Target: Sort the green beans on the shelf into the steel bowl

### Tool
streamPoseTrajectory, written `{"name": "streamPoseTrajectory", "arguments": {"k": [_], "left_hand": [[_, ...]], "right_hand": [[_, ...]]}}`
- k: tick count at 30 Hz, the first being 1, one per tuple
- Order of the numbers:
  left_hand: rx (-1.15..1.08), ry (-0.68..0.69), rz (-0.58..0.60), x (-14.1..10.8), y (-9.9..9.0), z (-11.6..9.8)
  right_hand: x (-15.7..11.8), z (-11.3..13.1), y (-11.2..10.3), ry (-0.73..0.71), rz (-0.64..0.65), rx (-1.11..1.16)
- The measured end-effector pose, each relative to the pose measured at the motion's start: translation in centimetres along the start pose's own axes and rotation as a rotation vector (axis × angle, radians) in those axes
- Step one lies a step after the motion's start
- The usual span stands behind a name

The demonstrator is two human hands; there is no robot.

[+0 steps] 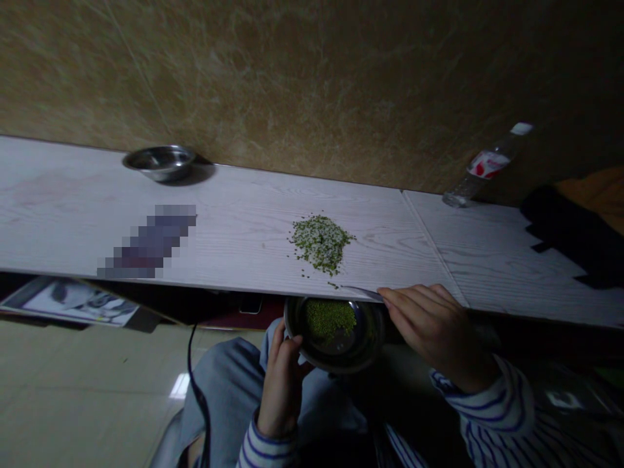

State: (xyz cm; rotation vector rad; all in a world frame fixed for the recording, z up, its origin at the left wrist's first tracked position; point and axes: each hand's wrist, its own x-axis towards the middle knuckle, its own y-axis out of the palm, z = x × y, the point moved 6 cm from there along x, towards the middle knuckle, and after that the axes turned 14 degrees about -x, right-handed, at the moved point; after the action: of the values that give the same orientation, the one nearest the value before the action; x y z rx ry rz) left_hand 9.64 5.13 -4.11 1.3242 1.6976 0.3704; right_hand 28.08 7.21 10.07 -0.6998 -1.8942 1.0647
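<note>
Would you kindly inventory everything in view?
table: one, whitish, middle
grain heap: one, green and white, centre
held bowl: one, silver, in left hand
loose grains: many, green, inside held bowl
utensil: one, grey, in right hand
second bowl: one, silver, back left
bottle: one, clear, back right
pixelated patch: one, purplish, left
dark item: one, black, far right
unclear item: one, orangish, far right
printed panel: one, grey, below table
cable: one, black, lower left
wall: one, brown, back
floor: one, pale, lower left
jeans: one pair, blue, below
sleeves: two, blue-striped, wrists
left hand: one, lower centre
right hand: one, lower right
</note>
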Motion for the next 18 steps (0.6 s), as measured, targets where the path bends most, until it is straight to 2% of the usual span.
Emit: {"name": "streamPoseTrajectory", "arguments": {"k": [18], "left_hand": [[0.007, 0.007, -0.027, -0.12, -0.27, -0.13]], "right_hand": [[0.81, 0.25, 0.37, 0.002, 0.015, -0.007]]}}
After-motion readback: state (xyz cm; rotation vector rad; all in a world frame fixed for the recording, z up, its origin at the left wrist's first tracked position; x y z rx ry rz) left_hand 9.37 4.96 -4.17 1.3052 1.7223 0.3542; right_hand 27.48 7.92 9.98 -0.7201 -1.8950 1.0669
